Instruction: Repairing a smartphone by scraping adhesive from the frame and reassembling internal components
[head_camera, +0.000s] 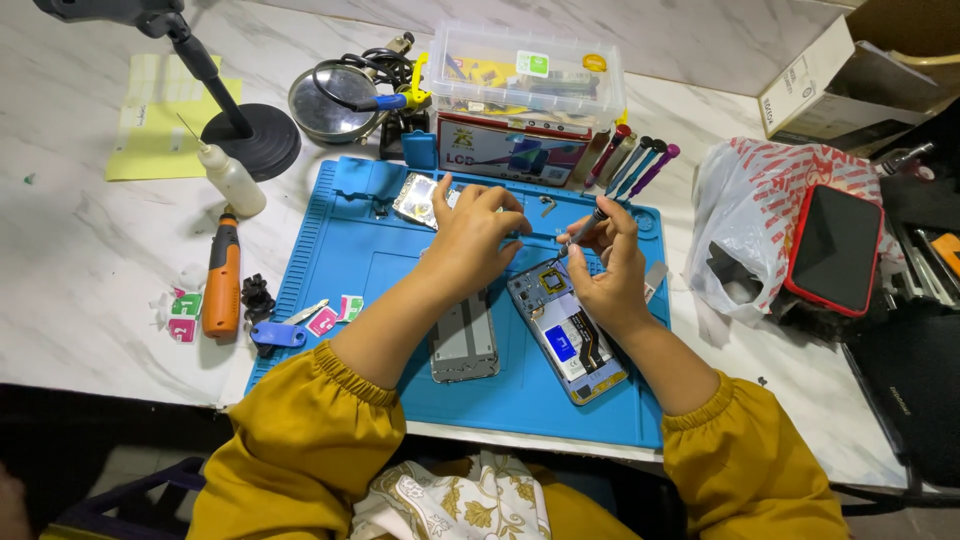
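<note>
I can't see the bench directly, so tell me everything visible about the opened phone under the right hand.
The opened phone lies flat on the blue work mat, back cover off, tilted so that its far end points up and left. Its frame looks blue-grey; inside show a dark board area at the far end, a blue patch mid-body and an orange-brown flex strip running lengthwise. The right hand rests over its far end, holding a thin screwdriver whose tip points at the upper corner. A grey phone shell lies alongside.

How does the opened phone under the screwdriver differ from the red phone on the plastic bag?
The opened phone lies on the blue mat with its back off, circuit boards and a flex cable exposed; the red phone is closed up, showing a dark, unlit screen. The opened phone sits beneath the right hand, which holds a screwdriver to it; the red phone rests untouched on the plastic bag. Both lie flat.
</note>
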